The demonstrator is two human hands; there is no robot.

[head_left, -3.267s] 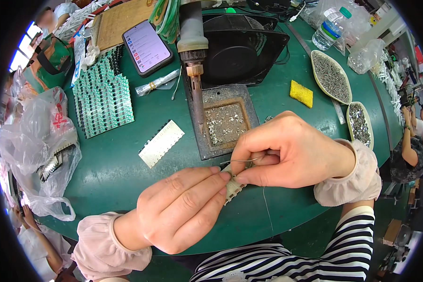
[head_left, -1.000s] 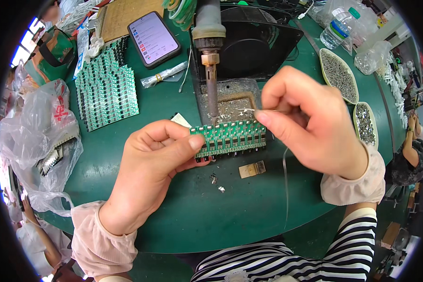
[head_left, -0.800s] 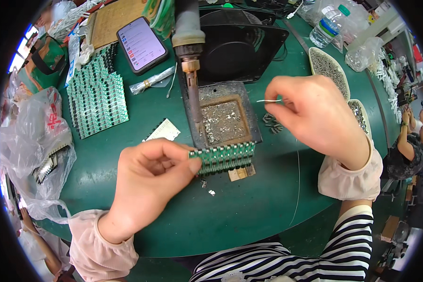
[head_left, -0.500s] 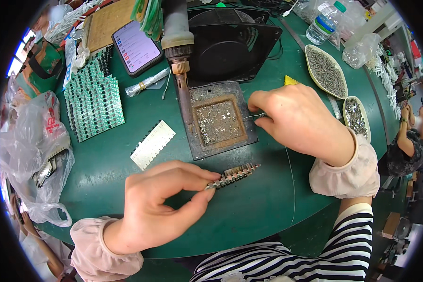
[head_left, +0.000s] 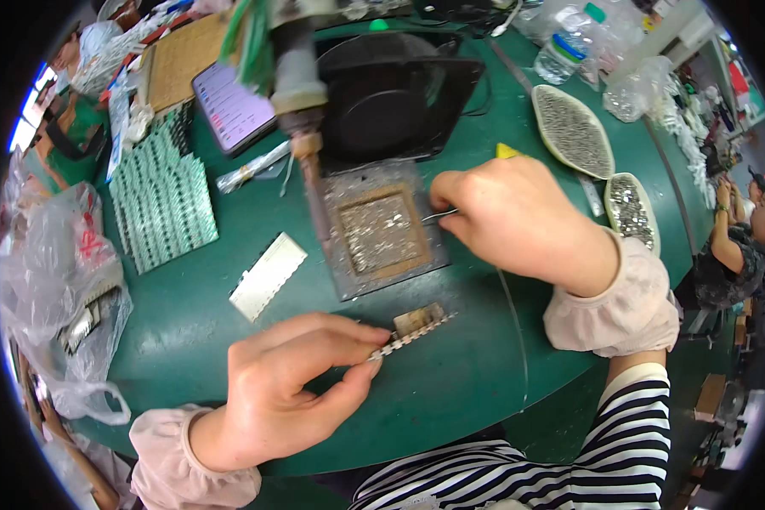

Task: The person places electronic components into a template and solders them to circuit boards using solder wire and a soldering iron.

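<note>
My left hand [head_left: 302, 391] pinches one end of a narrow circuit board panel [head_left: 412, 337], held nearly edge-on above the green table, with metal parts standing along it. Between thumb and forefinger of my right hand [head_left: 506, 208] is a thin solder wire [head_left: 440, 215]; its short end points left over a square metal tray [head_left: 381, 231] with silvery solder bits in it. The wire's long tail hangs down to the right. A soldering iron [head_left: 308, 170] is fixed above, tip downward at the tray's left edge. Another pale panel [head_left: 269, 276] lies flat left of the tray.
Behind the tray stands a black fan [head_left: 391, 102]. A phone [head_left: 234, 110], green board panels [head_left: 163, 204] and a plastic bag [head_left: 68, 272] are at left. Two dishes of small metal parts [head_left: 573, 132] [head_left: 633, 212] and a water bottle [head_left: 567, 49] stand at right. People sit farther off.
The view has shifted slightly. The panel in my left hand has tilted, showing more of its pale edge and a tan part. My right hand keeps its pinch on the solder wire near the tray.
</note>
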